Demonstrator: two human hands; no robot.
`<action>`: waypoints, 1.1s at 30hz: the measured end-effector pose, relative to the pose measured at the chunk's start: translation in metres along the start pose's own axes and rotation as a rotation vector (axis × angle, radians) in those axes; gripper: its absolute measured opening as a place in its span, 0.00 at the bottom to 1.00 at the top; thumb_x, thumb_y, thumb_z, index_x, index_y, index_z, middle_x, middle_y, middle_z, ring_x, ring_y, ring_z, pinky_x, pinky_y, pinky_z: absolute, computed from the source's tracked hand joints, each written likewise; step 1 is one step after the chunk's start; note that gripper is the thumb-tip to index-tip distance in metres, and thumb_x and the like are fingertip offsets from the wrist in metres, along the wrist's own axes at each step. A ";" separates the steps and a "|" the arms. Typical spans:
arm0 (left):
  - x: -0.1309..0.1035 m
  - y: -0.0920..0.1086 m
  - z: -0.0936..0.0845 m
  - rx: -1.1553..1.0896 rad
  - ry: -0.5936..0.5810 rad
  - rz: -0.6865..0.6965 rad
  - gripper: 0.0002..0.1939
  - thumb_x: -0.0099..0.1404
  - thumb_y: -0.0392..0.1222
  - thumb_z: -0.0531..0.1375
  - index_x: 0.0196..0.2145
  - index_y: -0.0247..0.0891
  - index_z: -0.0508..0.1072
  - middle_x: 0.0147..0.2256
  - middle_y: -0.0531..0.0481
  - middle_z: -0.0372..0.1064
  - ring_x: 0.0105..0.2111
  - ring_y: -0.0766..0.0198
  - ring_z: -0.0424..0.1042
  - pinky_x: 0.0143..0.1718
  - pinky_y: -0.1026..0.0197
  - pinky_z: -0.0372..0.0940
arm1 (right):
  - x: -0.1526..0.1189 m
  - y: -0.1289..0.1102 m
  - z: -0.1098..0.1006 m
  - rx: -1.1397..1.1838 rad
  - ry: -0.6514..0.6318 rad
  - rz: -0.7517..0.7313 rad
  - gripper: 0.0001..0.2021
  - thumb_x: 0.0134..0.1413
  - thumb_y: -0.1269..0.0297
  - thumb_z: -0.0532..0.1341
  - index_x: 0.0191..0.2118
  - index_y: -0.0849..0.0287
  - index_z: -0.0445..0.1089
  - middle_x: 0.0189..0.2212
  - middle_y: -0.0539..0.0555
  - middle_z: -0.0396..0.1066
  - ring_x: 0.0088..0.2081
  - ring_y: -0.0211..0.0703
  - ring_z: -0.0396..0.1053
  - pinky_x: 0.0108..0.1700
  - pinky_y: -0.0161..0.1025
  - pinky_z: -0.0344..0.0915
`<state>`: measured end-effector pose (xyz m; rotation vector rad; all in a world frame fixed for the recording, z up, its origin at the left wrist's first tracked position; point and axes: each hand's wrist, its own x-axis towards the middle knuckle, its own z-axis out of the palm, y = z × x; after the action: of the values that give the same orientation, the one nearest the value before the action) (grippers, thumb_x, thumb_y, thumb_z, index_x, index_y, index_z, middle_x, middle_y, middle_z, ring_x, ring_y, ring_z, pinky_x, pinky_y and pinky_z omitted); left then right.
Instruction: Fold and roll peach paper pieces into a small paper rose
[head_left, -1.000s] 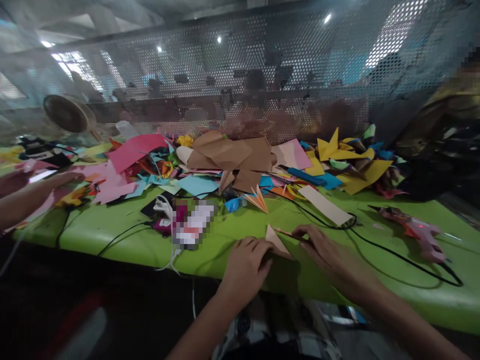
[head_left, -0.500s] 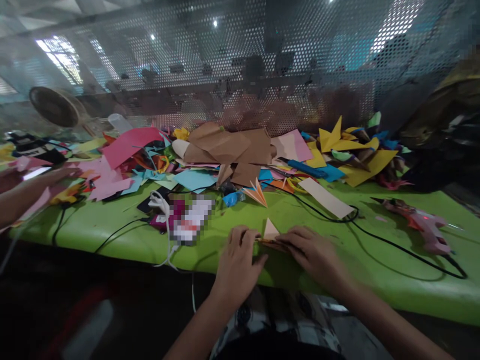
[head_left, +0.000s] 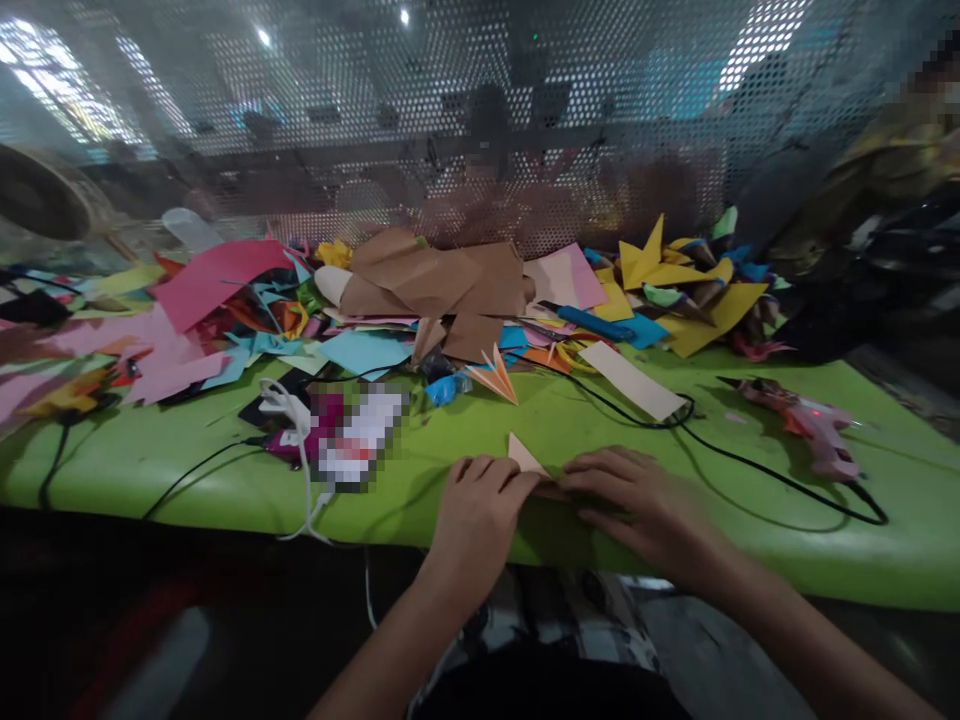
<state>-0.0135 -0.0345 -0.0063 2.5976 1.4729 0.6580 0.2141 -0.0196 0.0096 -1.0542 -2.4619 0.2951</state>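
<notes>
A small folded piece of pale peach paper lies near the front edge of the green table, one pointed flap standing up. My left hand is closed on its left part, thumb along the fold and fingers over it. My right hand is at the paper's right end, fingers stretched out with the tips touching or very close to it, thumb apart below. Just beyond the hands stands a folded orange-and-white paper piece with fanned points. A cream paper strip lies farther right.
A pink glue gun with a lit red light lies right, its black cord crossing the green table. Left are a phone-like item and a white cable. Coloured paper, brown sheets and a blue cutter pile along the back mesh.
The view has turned slightly right. My left thumb has moved up onto the paper's fold. My right fingers have straightened and drawn toward the paper's right end.
</notes>
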 end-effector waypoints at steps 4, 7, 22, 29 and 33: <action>0.001 0.002 -0.001 0.036 -0.039 0.024 0.15 0.70 0.34 0.55 0.51 0.48 0.71 0.41 0.50 0.72 0.40 0.57 0.68 0.41 0.53 0.59 | 0.002 0.000 0.000 -0.094 -0.018 -0.080 0.09 0.63 0.70 0.57 0.45 0.55 0.72 0.42 0.56 0.77 0.43 0.47 0.72 0.45 0.46 0.66; 0.001 0.004 -0.004 0.053 -0.066 0.015 0.14 0.70 0.34 0.55 0.50 0.47 0.71 0.41 0.50 0.72 0.40 0.57 0.68 0.41 0.53 0.60 | 0.005 0.001 0.000 -0.177 -0.023 -0.193 0.11 0.65 0.70 0.54 0.45 0.56 0.73 0.40 0.56 0.78 0.41 0.46 0.73 0.44 0.46 0.65; 0.005 0.015 -0.003 0.169 -0.125 -0.006 0.11 0.69 0.39 0.57 0.49 0.43 0.71 0.40 0.50 0.70 0.40 0.56 0.67 0.41 0.52 0.62 | 0.008 0.009 0.016 -0.349 -0.008 -0.193 0.07 0.64 0.72 0.54 0.40 0.61 0.70 0.32 0.56 0.73 0.33 0.47 0.68 0.36 0.43 0.62; 0.007 0.015 0.004 0.111 -0.066 -0.068 0.08 0.67 0.39 0.60 0.44 0.46 0.73 0.40 0.52 0.70 0.41 0.56 0.67 0.42 0.51 0.62 | 0.011 0.004 0.022 -0.305 0.012 -0.023 0.08 0.66 0.69 0.53 0.35 0.59 0.66 0.31 0.55 0.69 0.34 0.47 0.66 0.36 0.42 0.61; 0.011 0.016 0.006 0.059 -0.055 -0.061 0.07 0.68 0.35 0.57 0.40 0.44 0.73 0.40 0.52 0.71 0.41 0.57 0.67 0.42 0.51 0.60 | 0.016 0.000 0.022 -0.333 0.017 0.025 0.10 0.66 0.69 0.51 0.34 0.59 0.66 0.29 0.55 0.68 0.33 0.47 0.66 0.35 0.42 0.60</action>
<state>0.0064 -0.0327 -0.0042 2.5796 1.5718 0.5395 0.1941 -0.0083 -0.0045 -1.2134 -2.5389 -0.1227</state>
